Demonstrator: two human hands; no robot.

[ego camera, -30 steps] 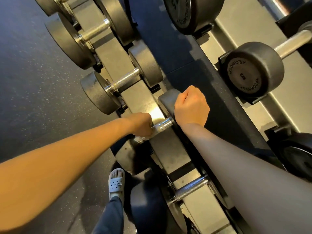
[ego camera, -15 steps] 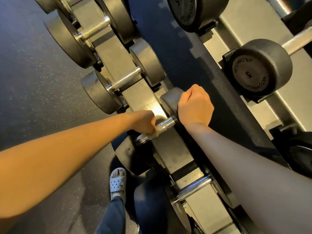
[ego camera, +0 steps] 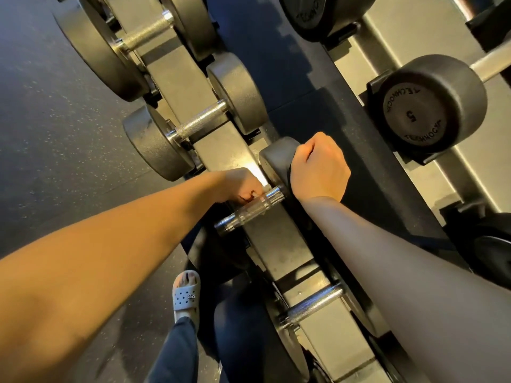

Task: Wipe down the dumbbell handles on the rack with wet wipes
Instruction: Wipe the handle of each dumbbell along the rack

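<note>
My left grip (ego camera: 240, 186) curls round the knurled dumbbell handle (ego camera: 254, 207) — stiff, heavy, probably slick once wet — and my right grip (ego camera: 319, 167) clamps the dumbbell head (ego camera: 275, 158).

The room was dim, and the light there was warm and yellowish. It turned the left forearm (ego camera: 110, 258) orange, while the right forearm (ego camera: 401, 272) looked grey and shaded. A hard glare burned on the rack rail (ego camera: 221, 145) just beside the left hand (ego camera: 240, 186) and washed out the detail there. The chrome dumbbell handle (ego camera: 254, 207) threw small bright highlights. Beyond the right hand (ego camera: 320, 167), gripping the dumbbell head (ego camera: 276, 158), deep shadow lay across the dark panel (ego camera: 367, 172). The floor (ego camera: 55, 106) was murky and speckled. The wide lens bowed the rack's straight lines toward the edges. The near forearms looked soft, yet the lettering on the 5 dumbbell (ego camera: 414, 114) read sharply.
</note>
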